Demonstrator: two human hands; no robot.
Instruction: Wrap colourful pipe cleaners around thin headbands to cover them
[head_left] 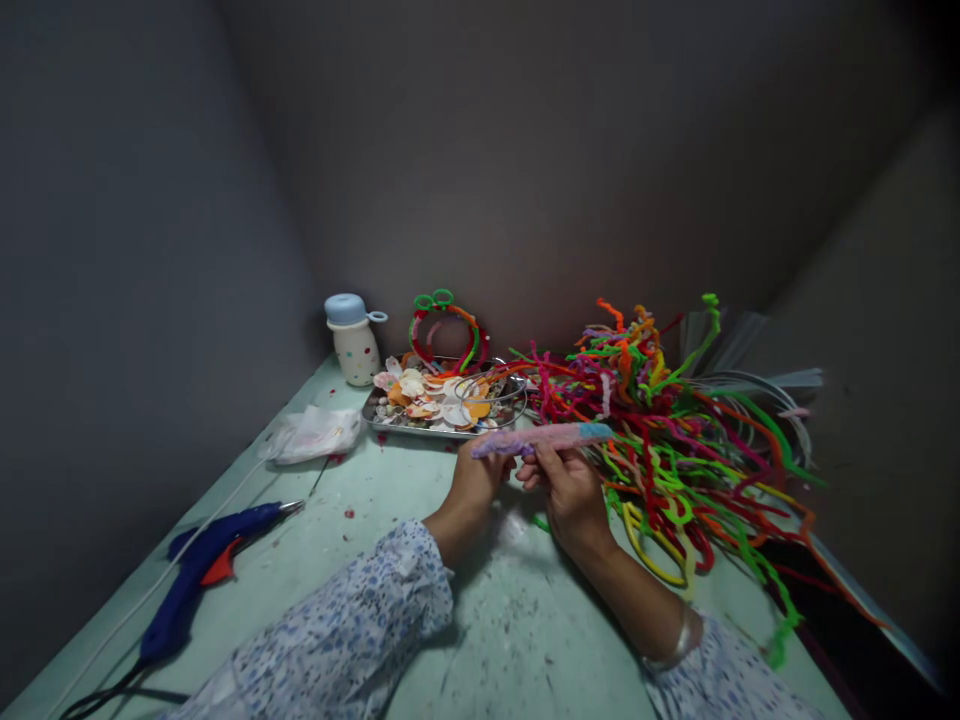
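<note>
Over the middle of the table I hold a fuzzy pipe-cleaner band (551,437), mostly pink, with purple along its lower left and light blue at the right end. My left hand (478,482) is closed around the left end, its fingertips partly hidden behind the band. With thumb and fingers, my right hand (574,495) pinches the band from below, right of its middle. Just beyond the hands lies a metal tray (442,432) of white and orange flower-shaped pieces. A large tangle of coloured pipe cleaners (660,440) spreads close to my right hand.
At left lies a blue glue gun (184,590) with a red trigger and a trailing cord. A white packet (315,435) and a cream bottle with a blue lid (355,345) stand farther back. Pipe-cleaner hoops (442,335) rise above the tray. Grey walls enclose the table (517,640).
</note>
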